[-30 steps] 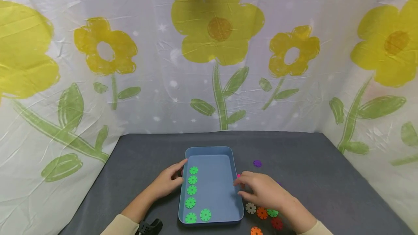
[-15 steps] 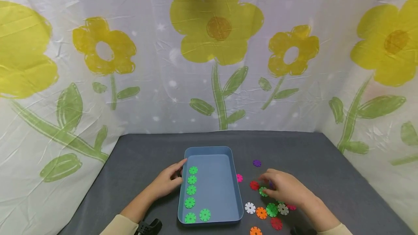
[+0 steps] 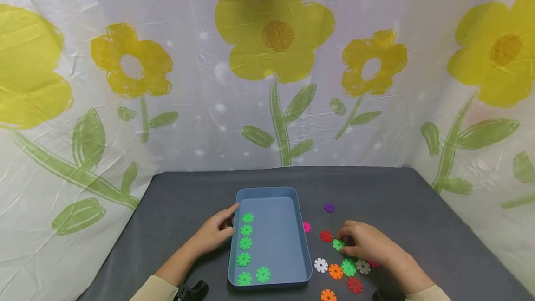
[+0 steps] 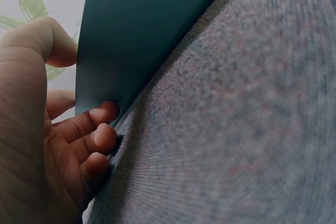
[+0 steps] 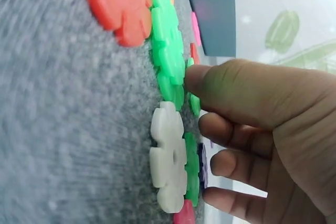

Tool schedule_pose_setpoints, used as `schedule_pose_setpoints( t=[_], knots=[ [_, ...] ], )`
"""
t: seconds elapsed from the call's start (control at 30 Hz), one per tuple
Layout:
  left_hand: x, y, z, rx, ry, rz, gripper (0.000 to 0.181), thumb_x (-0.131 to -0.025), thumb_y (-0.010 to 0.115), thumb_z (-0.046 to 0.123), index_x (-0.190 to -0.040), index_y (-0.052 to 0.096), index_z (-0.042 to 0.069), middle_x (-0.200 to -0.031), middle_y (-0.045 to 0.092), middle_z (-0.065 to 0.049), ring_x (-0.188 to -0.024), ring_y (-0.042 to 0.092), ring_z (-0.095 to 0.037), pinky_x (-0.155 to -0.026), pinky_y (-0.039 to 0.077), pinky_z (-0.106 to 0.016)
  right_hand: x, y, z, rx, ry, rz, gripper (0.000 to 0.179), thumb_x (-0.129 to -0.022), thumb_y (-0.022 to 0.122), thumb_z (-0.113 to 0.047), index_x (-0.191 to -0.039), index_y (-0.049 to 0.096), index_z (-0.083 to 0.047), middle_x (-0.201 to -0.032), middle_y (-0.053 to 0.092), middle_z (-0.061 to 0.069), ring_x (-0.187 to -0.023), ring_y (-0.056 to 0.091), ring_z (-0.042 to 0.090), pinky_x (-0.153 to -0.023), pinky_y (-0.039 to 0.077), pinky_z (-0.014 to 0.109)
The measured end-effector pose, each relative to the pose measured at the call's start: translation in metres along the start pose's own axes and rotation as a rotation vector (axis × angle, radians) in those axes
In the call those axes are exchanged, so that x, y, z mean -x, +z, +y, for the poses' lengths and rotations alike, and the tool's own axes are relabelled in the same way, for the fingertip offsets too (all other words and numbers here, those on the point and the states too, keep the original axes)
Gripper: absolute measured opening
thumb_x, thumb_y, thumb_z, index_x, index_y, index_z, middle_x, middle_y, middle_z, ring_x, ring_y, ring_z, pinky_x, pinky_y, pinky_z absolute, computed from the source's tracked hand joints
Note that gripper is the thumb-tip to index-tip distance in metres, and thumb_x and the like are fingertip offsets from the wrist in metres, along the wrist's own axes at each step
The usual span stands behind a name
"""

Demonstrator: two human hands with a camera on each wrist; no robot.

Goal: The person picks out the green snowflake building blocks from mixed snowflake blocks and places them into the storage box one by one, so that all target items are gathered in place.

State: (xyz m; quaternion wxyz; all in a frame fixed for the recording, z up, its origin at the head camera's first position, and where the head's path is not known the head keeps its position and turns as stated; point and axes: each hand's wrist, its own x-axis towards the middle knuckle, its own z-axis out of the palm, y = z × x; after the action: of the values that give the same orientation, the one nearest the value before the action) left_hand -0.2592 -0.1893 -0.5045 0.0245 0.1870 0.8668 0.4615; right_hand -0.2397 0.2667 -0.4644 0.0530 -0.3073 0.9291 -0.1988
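A blue-grey tray (image 3: 276,236) lies on the dark table, with several green notched plastic discs (image 3: 245,243) along its left side. At its left rim my left hand (image 3: 213,231) holds on: thumb and index finger reach the edge, while the other fingers curl against the outer wall (image 4: 136,30). My right hand (image 3: 368,243) is low over loose discs right of the tray, thumb and fingers bent and apart. Its thumb tip overlaps a green disc (image 5: 194,98) in the right wrist view. A purple disc (image 5: 203,166) shows close beyond its fingers.
Around the right hand lie a red disc (image 3: 326,236), a white disc (image 3: 321,265), an orange disc (image 3: 336,271) and a larger green disc (image 3: 349,267). A pink disc (image 3: 307,227) sits beside the tray's right wall. Behind the table hangs a flowered curtain (image 3: 200,106).
My right hand has moved from the tray's right rim rightward to the loose discs, and a little further right in the last half second. The left hand stays on the tray.
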Motion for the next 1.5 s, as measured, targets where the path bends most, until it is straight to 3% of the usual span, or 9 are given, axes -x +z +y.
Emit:
schedule_pose_setpoints(
  t=[0.33, 0.7, 0.93, 1.27, 1.5],
  knots=[
    [-0.001, 0.0, -0.001, -0.004, -0.005, 0.005, 0.072, -0.089, 0.057, 0.005, -0.159, 0.039, 0.006, -0.108, 0.053, -0.007, -0.076, 0.051, -0.014, -0.069, 0.043, -0.028, -0.004, -0.008, -0.008, -0.053, -0.017, 0.009, 0.022, -0.084, 0.082, -0.023, -0.102, 0.071, -0.018, -0.092, 0.056, -0.012, -0.08, 0.054, 0.009, -0.069, 0.049, 0.03],
    [0.0, 0.001, -0.002, -0.001, -0.001, -0.005, 0.072, -0.089, 0.056, 0.004, -0.158, 0.038, 0.004, -0.108, 0.054, -0.008, -0.075, 0.049, -0.014, -0.067, 0.042, -0.029, -0.018, -0.029, -0.045, -0.13, -0.078, 0.091, 0.027, -0.085, 0.075, -0.009, -0.108, 0.068, -0.022, -0.09, 0.057, -0.006, -0.075, 0.052, 0.012, -0.063, 0.044, 0.027],
    [0.001, -0.001, 0.0, 0.008, 0.008, -0.003, 0.071, -0.089, 0.056, 0.003, -0.158, 0.038, 0.003, -0.107, 0.054, -0.008, -0.073, 0.048, -0.013, -0.066, 0.041, -0.028, -0.034, -0.035, -0.07, -0.163, -0.129, 0.146, 0.028, -0.088, 0.073, -0.009, -0.112, 0.069, -0.023, -0.098, 0.059, -0.012, -0.078, 0.051, 0.014, -0.065, 0.045, 0.026],
    [0.001, -0.001, 0.001, 0.012, 0.049, -0.007, 0.071, -0.089, 0.057, 0.002, -0.157, 0.039, 0.002, -0.106, 0.053, -0.008, -0.071, 0.047, -0.013, -0.064, 0.04, -0.028, -0.057, -0.028, -0.096, -0.184, -0.278, 0.206, 0.028, -0.089, 0.074, -0.009, -0.114, 0.072, -0.021, -0.104, 0.061, -0.013, -0.078, 0.053, 0.014, -0.064, 0.046, 0.024],
    [0.0, -0.001, -0.002, -0.004, 0.035, -0.004, 0.071, -0.09, 0.056, 0.004, -0.158, 0.038, 0.003, -0.106, 0.054, -0.006, -0.071, 0.048, -0.012, -0.064, 0.041, -0.028, -0.067, -0.016, -0.108, -0.165, -0.301, 0.155, 0.022, -0.092, 0.074, -0.015, -0.114, 0.074, -0.02, -0.109, 0.063, -0.011, -0.078, 0.057, 0.012, -0.066, 0.048, 0.024]
  ],
)
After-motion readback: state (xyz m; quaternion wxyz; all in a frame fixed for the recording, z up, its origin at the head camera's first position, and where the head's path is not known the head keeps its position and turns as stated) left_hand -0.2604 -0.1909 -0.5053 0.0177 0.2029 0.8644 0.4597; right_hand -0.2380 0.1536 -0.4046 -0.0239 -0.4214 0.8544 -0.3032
